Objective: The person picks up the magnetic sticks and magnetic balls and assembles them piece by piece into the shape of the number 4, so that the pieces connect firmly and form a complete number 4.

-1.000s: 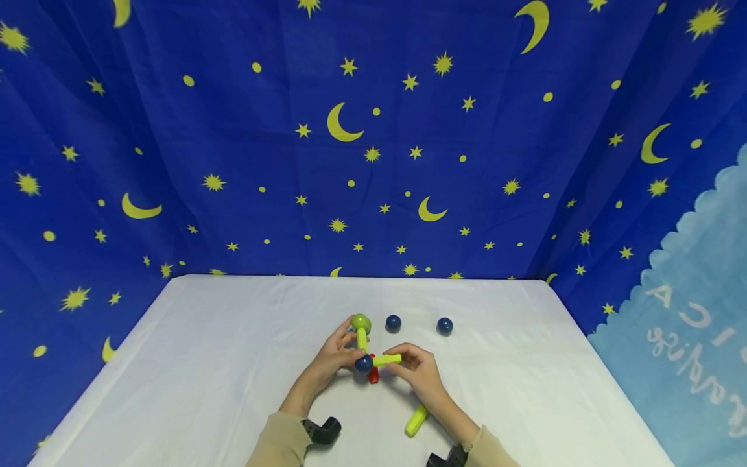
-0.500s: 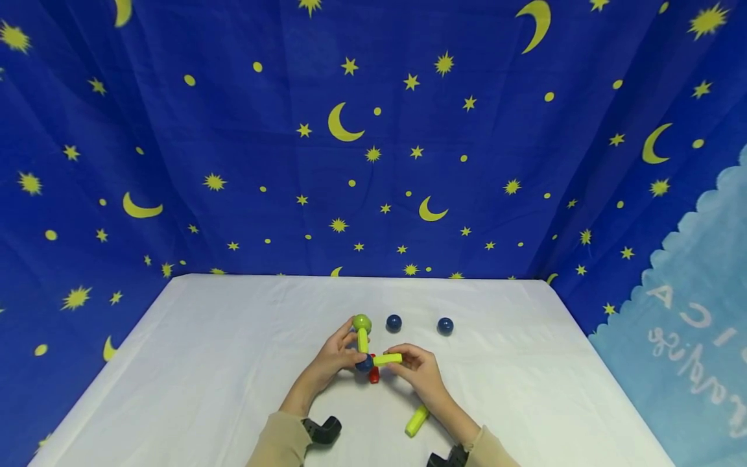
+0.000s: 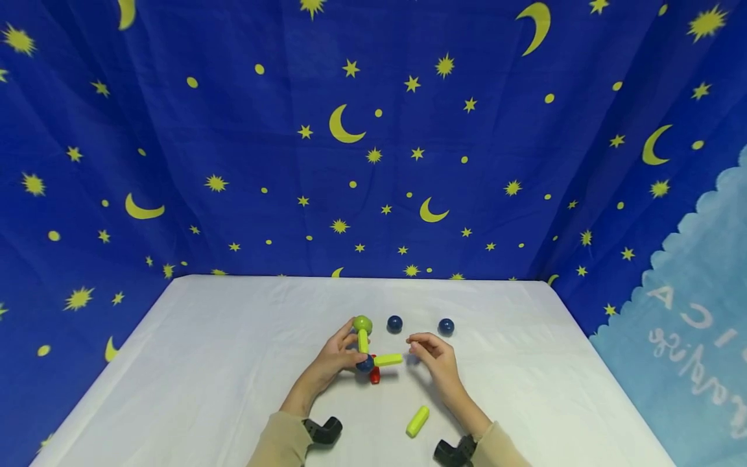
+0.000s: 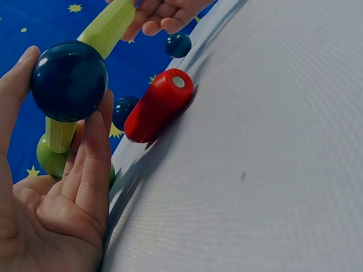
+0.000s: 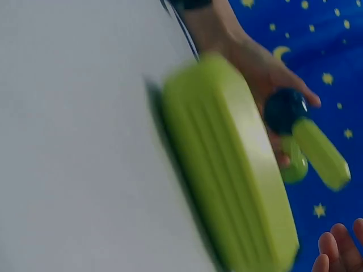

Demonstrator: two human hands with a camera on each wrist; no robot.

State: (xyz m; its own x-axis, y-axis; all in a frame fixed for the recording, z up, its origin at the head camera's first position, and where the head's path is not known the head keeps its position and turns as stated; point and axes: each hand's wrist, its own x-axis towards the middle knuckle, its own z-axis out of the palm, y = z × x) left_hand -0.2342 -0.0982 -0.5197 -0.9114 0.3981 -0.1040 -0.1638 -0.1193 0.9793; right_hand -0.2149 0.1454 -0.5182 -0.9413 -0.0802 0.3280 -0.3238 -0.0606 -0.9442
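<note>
My left hand (image 3: 331, 362) pinches a dark blue ball (image 4: 69, 82) between thumb and fingers. A yellow-green magnetic rod (image 3: 388, 359) sticks out from this ball to the right, its far end free. A second yellow-green rod (image 3: 363, 340) joins the ball to a green ball (image 3: 363, 323), which the left fingers partly cover in the left wrist view. To the right of the free rod end, my right hand (image 3: 438, 364) hovers with bent, relaxed fingers and nothing in them. A red rod (image 4: 160, 106) with a metal disc in its end lies on the table beneath the held pieces.
Two loose dark blue balls (image 3: 395, 324) lie on the white-covered table (image 3: 233, 363) beyond the hands. Another yellow-green rod (image 3: 417, 421) rests nearer, left of the right forearm. A blue curtain (image 3: 280, 162) with stars and moons stands behind the table.
My right hand has let go of the yellow-green rod's end and moved away to the right and slightly back. The left hand keeps its hold, almost unmoved.
</note>
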